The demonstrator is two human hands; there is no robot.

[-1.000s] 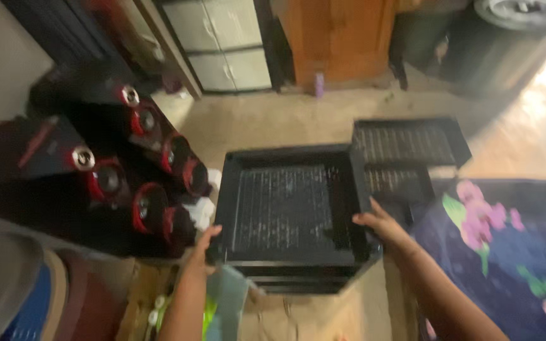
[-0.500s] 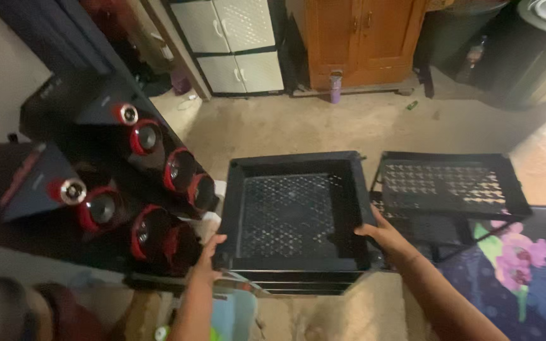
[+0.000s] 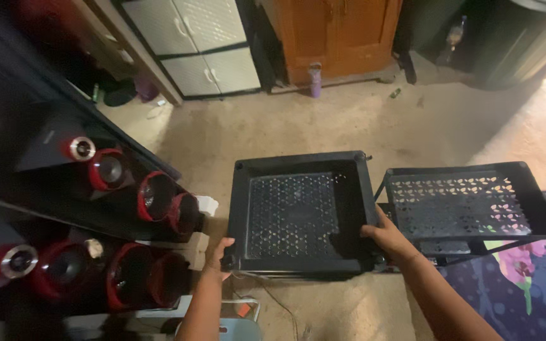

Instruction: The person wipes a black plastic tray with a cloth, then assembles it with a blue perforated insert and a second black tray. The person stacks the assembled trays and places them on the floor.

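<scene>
A: Black plastic, perforated base: the square tray (image 3: 298, 211) is sitting over the bare concrete floor (image 3: 323, 123), on top of what looks like more black trays stacked beneath. Who is holding it?

B: Both hands. The left hand (image 3: 220, 254) is gripping the near left corner, fingers (image 3: 225, 243) curled against the rim. The right hand (image 3: 388, 237) is clasping the right wall near the front corner, fingers wrapping over the edge; how far they are reaching inside, I cannot tell.

A: Adjacent items?

B: A second black lattice tray (image 3: 466, 202) is standing just beside it on the right, on a thin frame, partly overlapping a dark floral mat (image 3: 526, 284). Two black speaker towers with red-ringed cones (image 3: 127, 189) are lying to the left. At the far wall: a white cabinet (image 3: 188, 44), a wooden cabinet (image 3: 339, 31), and a small purple bottle (image 3: 315, 79) standing between them on the floor.
</scene>
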